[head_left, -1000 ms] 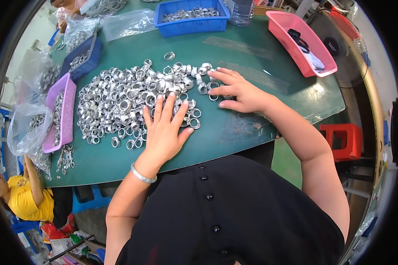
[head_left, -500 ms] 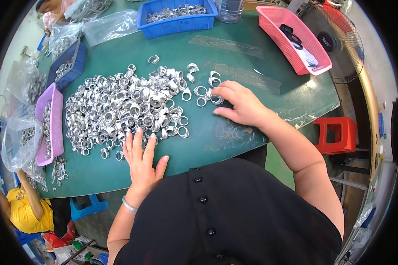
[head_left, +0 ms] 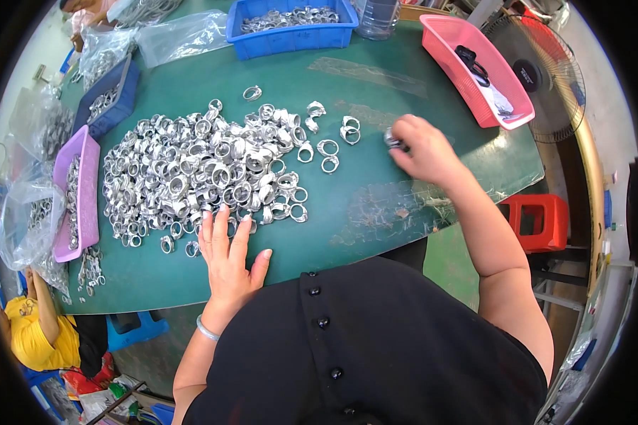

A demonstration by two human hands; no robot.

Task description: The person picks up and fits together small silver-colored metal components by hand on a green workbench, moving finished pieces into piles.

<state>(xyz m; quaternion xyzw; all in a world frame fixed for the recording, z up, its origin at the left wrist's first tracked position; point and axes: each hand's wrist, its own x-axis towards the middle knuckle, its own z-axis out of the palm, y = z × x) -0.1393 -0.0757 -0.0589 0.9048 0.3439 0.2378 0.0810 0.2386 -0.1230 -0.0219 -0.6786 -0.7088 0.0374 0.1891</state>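
A wide heap of silvery ring-shaped metal parts (head_left: 191,173) covers the left middle of the green table (head_left: 376,212). My left hand (head_left: 228,258) lies at the heap's near edge, fingers apart, with its fingertips touching the nearest parts. To the right of the heap, my right hand (head_left: 427,152) is closed around a ring-shaped metal part (head_left: 394,140), which shows between thumb and fingers; whether it is one piece or more is hidden. Between heap and right hand lie a few separate pieces, including a touching pair of rings (head_left: 328,156) and another pair (head_left: 349,129).
A blue bin (head_left: 294,35) of similar parts stands at the far side, with a pink basket (head_left: 475,71) and a fan (head_left: 535,71) at far right. A purple tray (head_left: 78,195) and plastic bags edge the left. A person in yellow (head_left: 42,333) sits lower left.
My right hand has moved right and slightly away from me, carrying a metal part from beside the loose rings. My left hand stays in place.
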